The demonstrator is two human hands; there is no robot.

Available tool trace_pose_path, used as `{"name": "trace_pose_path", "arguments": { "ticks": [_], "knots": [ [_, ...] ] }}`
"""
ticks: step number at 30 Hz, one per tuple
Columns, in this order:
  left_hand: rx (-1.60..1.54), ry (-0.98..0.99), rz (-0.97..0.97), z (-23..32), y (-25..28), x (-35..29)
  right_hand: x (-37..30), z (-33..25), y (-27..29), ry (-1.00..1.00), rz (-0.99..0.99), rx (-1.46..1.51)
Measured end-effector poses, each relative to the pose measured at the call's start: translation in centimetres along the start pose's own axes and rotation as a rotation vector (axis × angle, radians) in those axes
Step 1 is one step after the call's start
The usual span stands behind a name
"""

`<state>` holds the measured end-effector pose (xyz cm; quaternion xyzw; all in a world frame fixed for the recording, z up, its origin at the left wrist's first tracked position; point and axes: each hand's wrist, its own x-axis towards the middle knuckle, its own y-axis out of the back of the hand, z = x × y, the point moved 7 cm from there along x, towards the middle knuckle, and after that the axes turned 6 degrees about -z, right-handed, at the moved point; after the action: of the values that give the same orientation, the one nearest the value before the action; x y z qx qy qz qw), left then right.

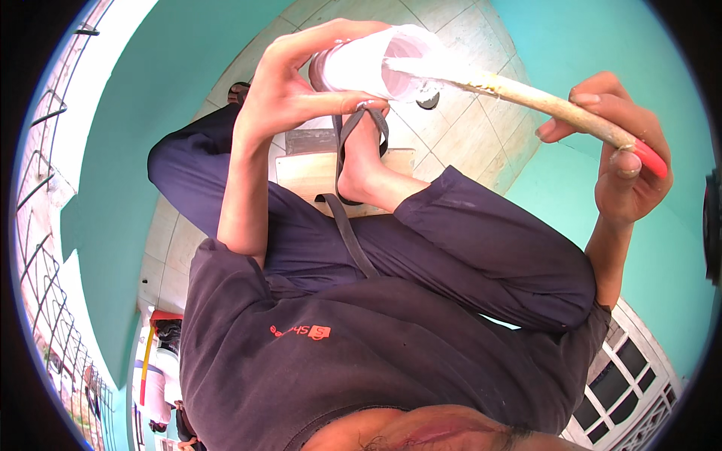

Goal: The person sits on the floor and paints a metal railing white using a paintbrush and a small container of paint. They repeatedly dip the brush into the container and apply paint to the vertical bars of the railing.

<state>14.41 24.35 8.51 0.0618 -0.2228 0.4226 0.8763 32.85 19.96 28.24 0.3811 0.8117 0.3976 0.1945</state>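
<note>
My left hand (289,90) grips a white plastic cup (361,64) on its side, its open mouth facing right. My right hand (624,158) holds a long pale stick (526,94) with a red end (653,159) near my thumb. The stick's far tip reaches into the cup's mouth, and pale residue clings along it. Both hands are raised above my knees, which are in dark blue trousers (481,248).
My foot in a black sandal (361,161) rests on a light wooden board (301,177) on the pale tiled floor (459,120). Teal walls (135,135) stand on both sides. A white-framed window (632,376) is at lower right and a metal railing (37,248) at far left.
</note>
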Motion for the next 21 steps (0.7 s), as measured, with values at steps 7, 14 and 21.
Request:
{"name": "trace_pose_path", "arguments": {
  "ticks": [7,14,21],
  "knots": [
    [0.054,0.109,0.026,-0.3,0.2,-0.3,-0.5,0.7,1.3,-0.041,0.089,0.117],
    [-0.040,-0.078,0.308,1.2,-1.8,-0.8,-0.1,5.3,-3.3,-0.185,0.350,0.504],
    [0.422,-0.220,0.246,6.9,-7.9,-0.2,-1.3,9.6,-11.6,-0.604,0.367,1.491]
  ]
}}
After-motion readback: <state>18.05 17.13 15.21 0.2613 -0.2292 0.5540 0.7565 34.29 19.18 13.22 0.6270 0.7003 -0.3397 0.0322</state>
